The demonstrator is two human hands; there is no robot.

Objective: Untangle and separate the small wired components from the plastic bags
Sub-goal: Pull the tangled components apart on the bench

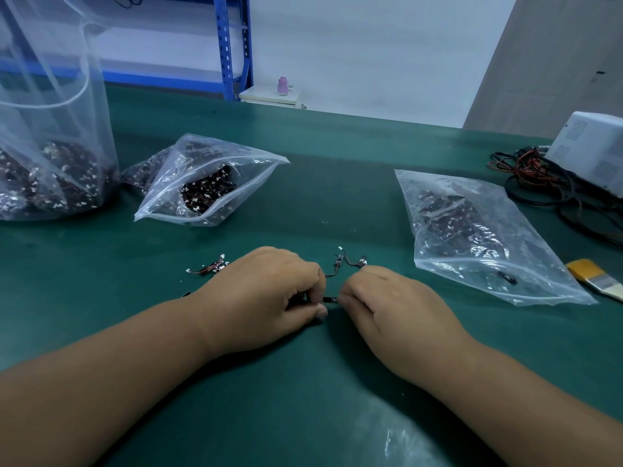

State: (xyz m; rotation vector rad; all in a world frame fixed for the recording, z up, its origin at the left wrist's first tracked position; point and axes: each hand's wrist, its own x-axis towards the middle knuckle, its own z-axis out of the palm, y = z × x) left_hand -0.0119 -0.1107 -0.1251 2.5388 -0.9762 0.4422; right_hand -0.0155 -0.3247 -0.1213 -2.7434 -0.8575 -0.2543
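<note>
Pinching a small dark wired component (329,300) between them, the left hand (269,298) and the right hand (381,308) are meeting fingertip to fingertip low over the green table (303,416), both sets of fingers curled tight on it. The piece is lying roughly left to right across the gap, so each hand is gripping one end and neither is nearer. Thin wires (350,262) with white plugs are arcing away just beyond the knuckles; whether they are one lead or two tangled together is too small to tell. Any pull to part them is probably going to run sideways, along that same axis. A small loose cluster (210,266) is lying just left of the left hand. Farther out, an open bag (209,187) is sitting ahead-left and a flat bag (482,237) well to the right.
</note>
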